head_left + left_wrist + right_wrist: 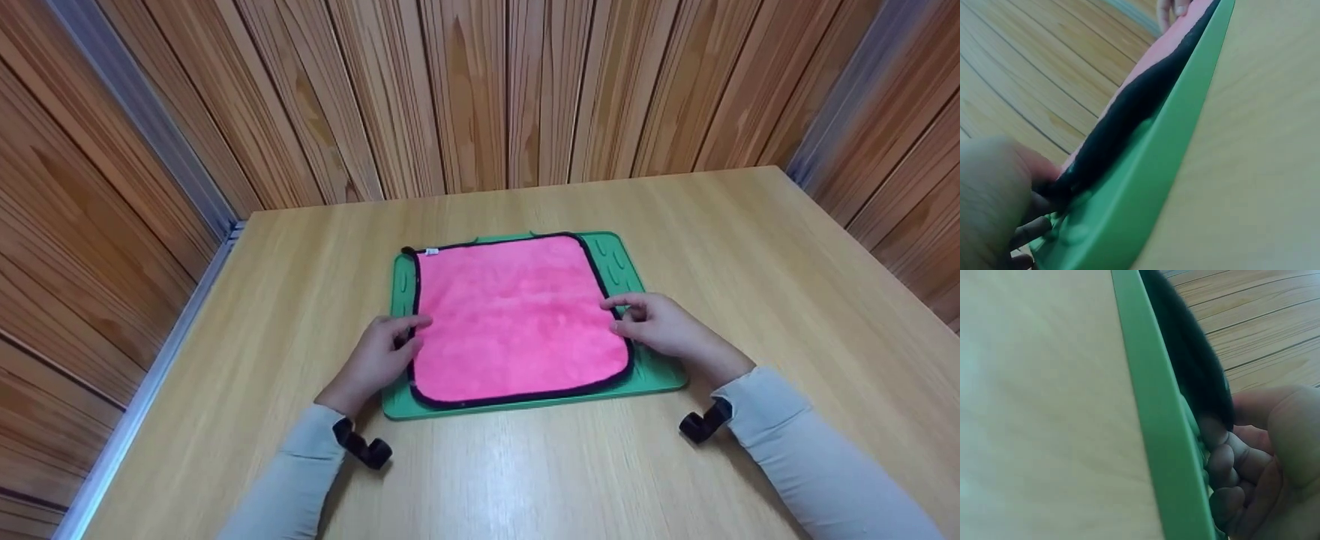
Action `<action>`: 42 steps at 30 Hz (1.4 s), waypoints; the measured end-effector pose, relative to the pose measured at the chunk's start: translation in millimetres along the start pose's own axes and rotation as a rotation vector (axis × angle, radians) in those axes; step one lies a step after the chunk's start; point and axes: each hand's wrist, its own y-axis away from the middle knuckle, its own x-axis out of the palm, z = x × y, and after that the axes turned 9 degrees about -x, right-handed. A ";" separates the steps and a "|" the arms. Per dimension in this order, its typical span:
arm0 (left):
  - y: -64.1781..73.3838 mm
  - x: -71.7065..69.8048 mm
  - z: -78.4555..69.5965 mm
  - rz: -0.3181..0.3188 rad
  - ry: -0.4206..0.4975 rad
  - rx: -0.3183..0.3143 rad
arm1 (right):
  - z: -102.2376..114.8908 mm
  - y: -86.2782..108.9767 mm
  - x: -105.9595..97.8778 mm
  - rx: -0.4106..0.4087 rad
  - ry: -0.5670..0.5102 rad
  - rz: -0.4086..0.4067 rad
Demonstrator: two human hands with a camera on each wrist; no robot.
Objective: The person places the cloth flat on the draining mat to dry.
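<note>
A pink cloth with a black edge and a small white tag at its far left corner lies spread over a green mat with raised oval marks. My left hand pinches the cloth's left edge; in the left wrist view, the black edge passes between thumb and fingers. On the opposite side my right hand pinches the right edge. From the right wrist, its curled fingers show beneath the dark cloth edge, close to the mat's raised marks. The cloth hides most of the mat.
The mat rests on a light wooden table. Wood-panelled walls stand behind and on both sides, with grey metal strips at the corners. Each wrist wears a black strap with a small camera.
</note>
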 end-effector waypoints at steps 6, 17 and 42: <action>1.4 -2.5 3.3 0.012 -0.033 0.011 | 0.8 -0.4 -1.4 0.015 0.019 0.035; 6.0 14.0 -13.0 -0.164 -0.312 0.167 | 15.2 -10.0 4.2 -0.015 0.160 -0.007; 12.1 -1.2 -6.8 0.035 -0.152 0.026 | 23.1 -0.3 -3.4 0.075 0.082 0.262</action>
